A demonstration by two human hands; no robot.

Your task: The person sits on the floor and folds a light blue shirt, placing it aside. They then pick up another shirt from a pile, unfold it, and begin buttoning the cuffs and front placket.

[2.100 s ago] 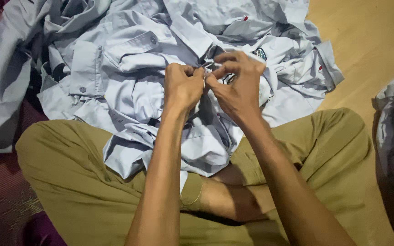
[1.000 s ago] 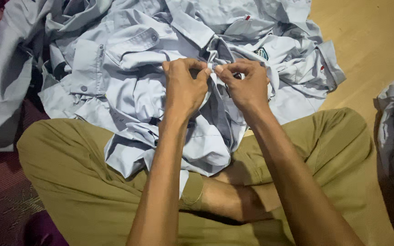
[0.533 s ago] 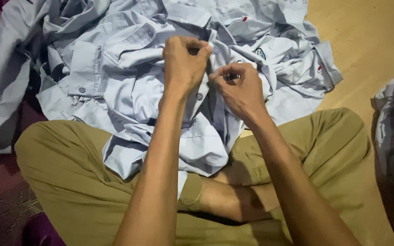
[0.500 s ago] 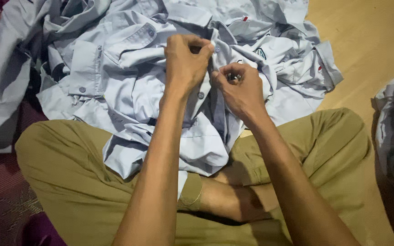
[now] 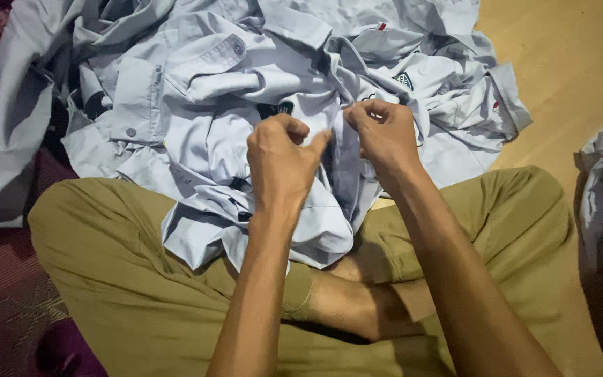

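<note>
Left hand [image 5: 282, 157] drops lower and pinches the pale blue shirt [image 5: 246, 126]; right hand [image 5: 383, 132] has closed on the fabric edge, the two now slightly apart, cloth taut between.

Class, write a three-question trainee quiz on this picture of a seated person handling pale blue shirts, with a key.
1. True or false: both hands grip fabric of the pale blue shirt.
2. What lies under the shirt pile at the upper right? A wooden floor, B tiles, C grass.
3. What colour are the person's trousers?

Key
1. True: the left hand and right hand each pinch a fold.
2. A, the wooden floor.
3. Olive-khaki trousers.
</note>
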